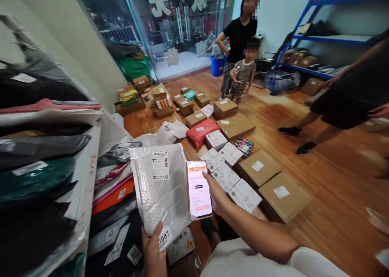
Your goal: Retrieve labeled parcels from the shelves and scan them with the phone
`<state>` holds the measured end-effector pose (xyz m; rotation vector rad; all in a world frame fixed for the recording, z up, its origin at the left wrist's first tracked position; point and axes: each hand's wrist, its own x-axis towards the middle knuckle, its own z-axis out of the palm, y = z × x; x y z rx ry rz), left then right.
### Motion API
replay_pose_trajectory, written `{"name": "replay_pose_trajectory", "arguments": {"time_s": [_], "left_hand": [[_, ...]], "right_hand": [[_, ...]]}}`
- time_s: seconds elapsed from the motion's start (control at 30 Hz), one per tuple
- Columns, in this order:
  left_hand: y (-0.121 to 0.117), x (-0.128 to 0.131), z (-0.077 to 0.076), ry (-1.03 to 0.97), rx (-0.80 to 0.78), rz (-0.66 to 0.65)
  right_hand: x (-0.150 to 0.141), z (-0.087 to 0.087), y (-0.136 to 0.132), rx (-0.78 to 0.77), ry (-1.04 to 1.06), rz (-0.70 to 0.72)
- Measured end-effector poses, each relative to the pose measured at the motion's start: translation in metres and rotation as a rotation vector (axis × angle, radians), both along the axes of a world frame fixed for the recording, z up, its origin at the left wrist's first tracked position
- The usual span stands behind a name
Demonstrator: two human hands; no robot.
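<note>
White clothing [243, 260] nearest cam; then mailer [165, 206], lower edge held in part-closed L hand [153, 246], thumb on top, prob. so its face shows. Phone [199, 198] by mailer's R edge, in part-closed R hand [219, 194], screen up, prob. for viewing w/ label [160, 165] uncovered.

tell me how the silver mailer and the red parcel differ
The silver mailer is held up in the left hand; the red parcel lies on the floor. The silver mailer has a quilted look and a tag reading 3007; the red parcel looks smoother, with no such tag visible. Both bear a white label.
</note>
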<state>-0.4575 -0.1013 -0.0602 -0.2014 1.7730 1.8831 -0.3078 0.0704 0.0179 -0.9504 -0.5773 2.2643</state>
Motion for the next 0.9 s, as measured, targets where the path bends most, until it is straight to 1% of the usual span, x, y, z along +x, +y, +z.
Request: {"name": "replay_pose_trajectory", "arguments": {"time_s": [0.1,0.2,0.27,0.37,0.47,0.57,0.63,0.7,0.8,0.9], "left_hand": [[0.010,0.008,-0.016,-0.120,0.103,-0.026],[0.017,0.022,-0.022,-0.153,0.117,-0.094],[0.021,0.033,-0.022,-0.157,0.119,-0.136],[0.026,0.051,-0.017,-0.140,0.139,-0.212],[0.034,0.075,-0.009,-0.116,0.147,-0.274],[0.043,0.112,-0.002,-0.091,0.140,-0.332],[0.051,0.146,0.001,-0.075,0.146,-0.384],[0.059,0.186,0.002,-0.052,0.166,-0.440],[0.073,0.256,0.003,-0.014,0.212,-0.509],[0.095,0.328,0.007,0.021,0.282,-0.565]], "right_hand": [[0.015,-0.018,-0.002,0.045,-0.058,-0.120],[0.031,-0.026,-0.002,0.048,-0.064,-0.157],[0.044,-0.027,-0.001,0.048,-0.068,-0.184],[0.068,-0.027,-0.001,0.073,-0.088,-0.245],[0.105,-0.026,-0.003,0.115,-0.103,-0.308],[0.159,-0.025,-0.009,0.149,-0.103,-0.387],[0.205,-0.024,-0.016,0.163,-0.112,-0.449],[0.258,-0.024,-0.027,0.174,-0.120,-0.514],[0.342,-0.026,-0.048,0.191,-0.119,-0.596],[0.428,-0.029,-0.072,0.213,-0.124,-0.661]]}}
